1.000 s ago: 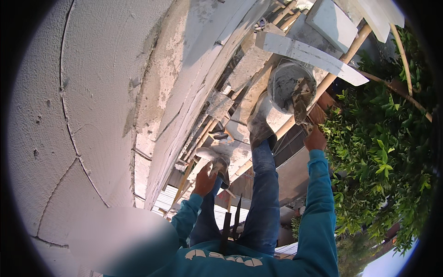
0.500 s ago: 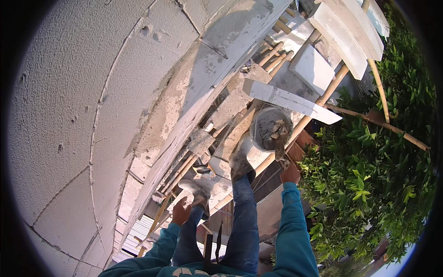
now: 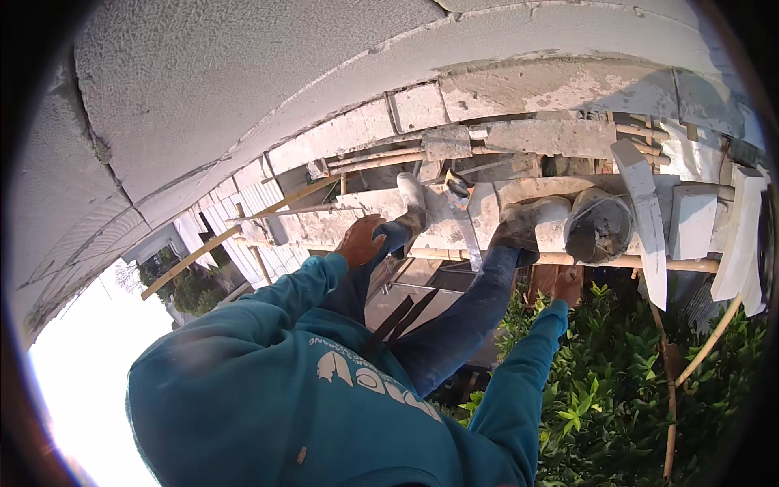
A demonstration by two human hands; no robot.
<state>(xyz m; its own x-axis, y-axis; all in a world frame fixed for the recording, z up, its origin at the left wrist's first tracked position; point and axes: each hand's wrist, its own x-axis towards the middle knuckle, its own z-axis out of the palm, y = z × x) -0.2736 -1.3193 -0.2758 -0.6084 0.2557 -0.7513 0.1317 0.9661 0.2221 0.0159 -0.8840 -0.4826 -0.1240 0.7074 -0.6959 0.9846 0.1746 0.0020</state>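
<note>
My right hand (image 3: 557, 284) is closed around the handle of a trowel (image 3: 581, 243), whose mortar-coated blade reaches over the near rim of a bucket (image 3: 625, 229). Grey mortar (image 3: 604, 217) lies inside the bucket. My left hand (image 3: 361, 241) is empty, its fingers apart, close beside my left leg in blue jeans. Behind it, a handsaw (image 3: 459, 187) with a black and orange handle rests on the planks. A long pale block (image 3: 645, 211) leans across the right side of the bucket.
A pale block wall (image 3: 324, 81) curves along the far side. Both boots stand on narrow scaffold planks (image 3: 369, 201) with bamboo poles (image 3: 682, 265) at the edge. More pale blocks (image 3: 692, 223) sit at right. Leafy branches (image 3: 600, 365) grow below, and gaps show between planks.
The view has swung round, so the wall now runs across the top and the bucket sits farther right. My right hand still grips the trowel at the bucket; my left hand stays empty.
</note>
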